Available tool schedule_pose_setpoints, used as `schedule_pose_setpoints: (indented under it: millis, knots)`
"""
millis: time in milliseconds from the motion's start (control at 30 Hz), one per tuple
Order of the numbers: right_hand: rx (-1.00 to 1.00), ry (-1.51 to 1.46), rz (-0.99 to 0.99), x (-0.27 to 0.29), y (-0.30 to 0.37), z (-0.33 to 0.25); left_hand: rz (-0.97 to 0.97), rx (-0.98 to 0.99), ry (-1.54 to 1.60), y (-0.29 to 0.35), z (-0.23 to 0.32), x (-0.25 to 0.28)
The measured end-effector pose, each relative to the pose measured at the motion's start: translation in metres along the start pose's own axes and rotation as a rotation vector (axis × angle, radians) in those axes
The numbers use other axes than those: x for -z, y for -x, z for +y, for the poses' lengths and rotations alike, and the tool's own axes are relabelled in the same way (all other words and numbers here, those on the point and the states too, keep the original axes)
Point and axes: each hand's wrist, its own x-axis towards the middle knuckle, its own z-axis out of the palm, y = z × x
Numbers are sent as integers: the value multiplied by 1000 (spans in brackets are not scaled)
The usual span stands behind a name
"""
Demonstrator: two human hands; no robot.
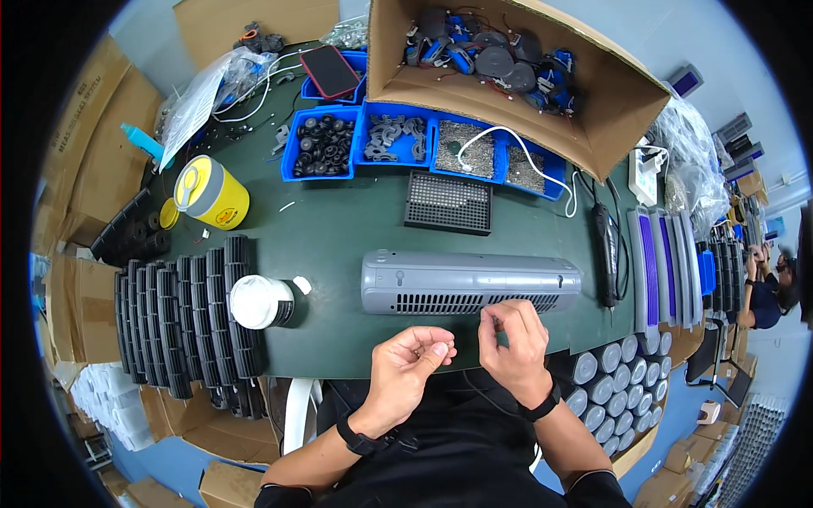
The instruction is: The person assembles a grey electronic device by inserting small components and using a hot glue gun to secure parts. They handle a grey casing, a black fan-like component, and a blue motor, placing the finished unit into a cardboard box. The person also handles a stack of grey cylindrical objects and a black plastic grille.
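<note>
A long grey plastic housing (470, 273) with a slotted vent lies across the green bench in front of me. My left hand (405, 366) is just below its near edge, thumb and fingers pinched together; anything between the fingertips is too small to name. To its right my right hand (515, 345) is closed with curled fingers, by the vent's right part. What it might grip is hidden. The two hands are apart. Beyond the housing sits a black perforated tray (449, 203) with small metal pieces in part of its holes.
Blue bins of black round parts (323, 146), grey clips (391, 138) and screws (467, 149) stand behind. A cardboard box (584, 135) holds motors. An electric screwdriver (606, 254) is right; a white tub (254, 302), yellow cup (213, 193) and black rollers (190, 317) are left. A co-worker (766, 284) is far right.
</note>
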Motion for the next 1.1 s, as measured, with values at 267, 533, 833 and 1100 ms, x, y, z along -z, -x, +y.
schedule_pose_setpoints:
  millis: [267, 533, 833, 1100]
  knots:
    - [2, -21, 15, -3, 2, 0, -23, -51, -97, 1, 5, 6]
    - [-344, -394, -100, 13, -1, -20, -125, -150, -191, 0, 18, 10]
    - [-461, -811, -573, 25, -13, -38, -212, -111, -387, 4, 33, 21]
    - [-2, -551, -585, 9, -21, -48, -171, -28, -227, 10, 30, 39]
